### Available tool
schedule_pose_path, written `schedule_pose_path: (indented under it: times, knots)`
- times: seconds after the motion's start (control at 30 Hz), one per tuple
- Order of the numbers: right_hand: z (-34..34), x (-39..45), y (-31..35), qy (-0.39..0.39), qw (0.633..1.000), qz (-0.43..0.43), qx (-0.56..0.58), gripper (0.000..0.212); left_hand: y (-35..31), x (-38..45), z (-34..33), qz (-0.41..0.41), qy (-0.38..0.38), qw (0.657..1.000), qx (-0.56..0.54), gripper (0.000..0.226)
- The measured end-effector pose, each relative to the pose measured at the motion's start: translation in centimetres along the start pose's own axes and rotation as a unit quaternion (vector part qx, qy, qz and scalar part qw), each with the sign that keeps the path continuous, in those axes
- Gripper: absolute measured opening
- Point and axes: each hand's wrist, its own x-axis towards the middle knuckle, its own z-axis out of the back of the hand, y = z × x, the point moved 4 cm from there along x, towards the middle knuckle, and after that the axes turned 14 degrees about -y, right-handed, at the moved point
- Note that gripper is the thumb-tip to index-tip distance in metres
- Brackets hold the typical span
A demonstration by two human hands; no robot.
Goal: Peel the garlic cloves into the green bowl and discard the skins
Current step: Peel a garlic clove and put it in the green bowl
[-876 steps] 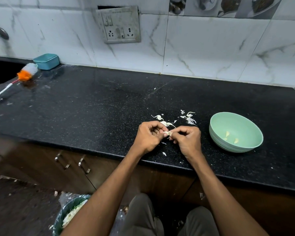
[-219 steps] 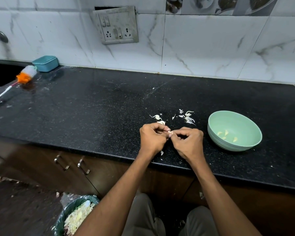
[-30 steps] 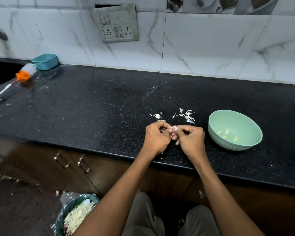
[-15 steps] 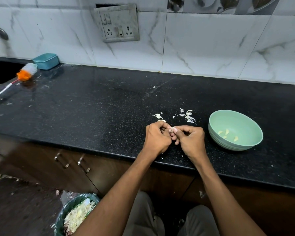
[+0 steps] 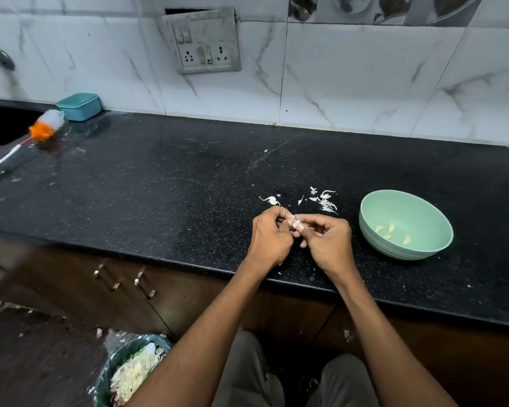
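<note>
Clove (image 5: pixel 296 223) pale, half-skinned, pinched by fingertips (image 5: pixel 300 227)

A black speckled countertop (image 5: pixel 165 183) carries everything. Just beyond the grip lie scattered garlic skins (image 5: pixel 323 201); the green bowl (image 5: pixel 370 227) sits near, to its right. Well off to the grip's far left lie a brush (image 5: pixel 27 142) and a teal box (image 5: pixel 79 106).
</note>
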Motion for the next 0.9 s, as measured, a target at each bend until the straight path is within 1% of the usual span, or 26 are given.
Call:
schedule_pose_path:
  times: [0.17, 0.3, 0.5, 0.63, 0.77, 0.9]
  knots:
    - [-0.02, -0.03, 0.14, 0.004, 1.0, 0.002, -0.014, 0.024, 0.01, 0.0, 0.11, 0.021, -0.009, 0.999, -0.031, 0.02]
    - [-0.07, -0.17, 0.42, 0.002, 1.0, 0.013, -0.023, 0.031, -0.24, -0.05, 0.19, 0.03, -0.001, 0.997, -0.065, 0.016]
    - [-0.1, -0.22, 0.62, 0.014, 1.0, 0.019, -0.012, 0.035, 0.19, 0.06, 0.19, 0.042, -0.012, 0.996, -0.075, 0.016]
    - [-0.07, -0.07, 0.25, 0.008, 1.0, 0.021, -0.018, 0.034, 0.58, 0.2, 0.24, 0.055, -0.026, 0.995, -0.074, 0.018]
    - [-0.07, 0.06, -0.09, -0.002, 1.0, 0.012, -0.02, 0.032, 0.54, 0.26, 0.7, 0.081, -0.043, 0.993, -0.078, 0.01]
    - [0.03, 0.19, -0.13, -0.01, 1.0, 0.021, -0.015, 0.027, 0.28, 0.23, 0.54, 0.075, -0.022, 0.994, -0.079, 0.013]
